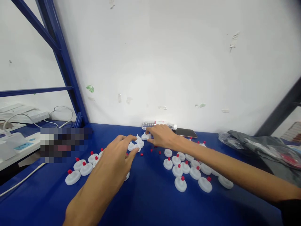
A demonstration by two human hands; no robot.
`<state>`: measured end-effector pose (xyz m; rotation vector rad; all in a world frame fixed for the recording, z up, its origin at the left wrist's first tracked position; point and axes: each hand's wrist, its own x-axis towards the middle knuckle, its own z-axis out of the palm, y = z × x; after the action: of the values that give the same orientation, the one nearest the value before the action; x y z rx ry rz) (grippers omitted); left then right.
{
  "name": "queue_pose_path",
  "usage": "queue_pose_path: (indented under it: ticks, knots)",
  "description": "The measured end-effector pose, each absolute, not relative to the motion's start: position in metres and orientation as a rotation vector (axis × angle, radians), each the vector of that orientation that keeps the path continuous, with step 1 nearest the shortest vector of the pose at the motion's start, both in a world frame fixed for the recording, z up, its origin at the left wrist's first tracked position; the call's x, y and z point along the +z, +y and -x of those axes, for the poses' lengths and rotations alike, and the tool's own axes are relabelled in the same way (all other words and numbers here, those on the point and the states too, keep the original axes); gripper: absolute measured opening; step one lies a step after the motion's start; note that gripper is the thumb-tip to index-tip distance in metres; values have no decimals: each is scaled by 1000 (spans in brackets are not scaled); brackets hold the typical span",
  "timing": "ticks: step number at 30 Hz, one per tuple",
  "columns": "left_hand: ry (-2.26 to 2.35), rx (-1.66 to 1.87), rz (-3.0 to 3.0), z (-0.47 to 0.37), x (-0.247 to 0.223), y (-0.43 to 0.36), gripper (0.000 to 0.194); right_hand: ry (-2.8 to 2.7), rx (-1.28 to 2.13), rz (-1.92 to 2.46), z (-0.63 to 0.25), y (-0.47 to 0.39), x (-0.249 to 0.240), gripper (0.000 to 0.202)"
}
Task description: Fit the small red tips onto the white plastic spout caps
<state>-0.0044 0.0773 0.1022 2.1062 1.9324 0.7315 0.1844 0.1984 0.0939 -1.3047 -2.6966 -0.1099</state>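
Several loose white plastic caps (139, 142) with narrow spouts lie bunched at the back middle of the blue table. My left hand (116, 157) reaches in from the left, thumb and fingers apart around the near side of this bunch; whether it touches a cap is unclear. At the bunch's right side, my right hand (161, 135) has thumb and fingertips closed on a white cap (144, 137). Small red tips (141, 154) lie loose in front of my hands. White caps with red tips (177, 170) stand in a group under my right forearm, and more such caps (86, 169) stand left of my left hand.
A clear plastic bottle (145, 124) lies along the wall, beside a dark phone (186, 132). Grey cloth and plastic bags (263, 150) are heaped at the right. A power strip (25, 145) with white cables and a blue metal frame (68, 62) stand at the left.
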Motion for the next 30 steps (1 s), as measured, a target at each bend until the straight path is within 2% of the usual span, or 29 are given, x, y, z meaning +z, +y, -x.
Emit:
queue_pose_path:
  ticks: [3,6,9,11,14,19,23,26,30]
  knots:
    - [1893,853,-2147,-1,102,77,48,-2649,216,1208,-199,183,117,42]
    - [1695,997,-2109,-10,103,75,57,-2510,930,962,-211,162,138,54]
    - [1529,1094,-2119,-15,105,72,35,-2414,1196,848,-217,146,149,60]
    - [1512,1152,-2156,-15,106,71,25,-2403,1153,859,-219,142,150,60]
    - [1613,1218,-2183,-10,103,73,26,-2395,882,996,-221,145,144,50]
    - [1753,1179,-2197,-4,96,81,28,-2472,420,1204,-221,168,121,48]
    - [1816,1088,-2210,-5,96,84,31,-2653,7,1227,-217,193,103,27]
    - [1837,1015,-2229,-7,98,83,34,-2760,-21,1155,-215,207,92,13]
    - [1858,929,-2211,-9,98,83,40,-2830,2,1102,-212,215,80,7]
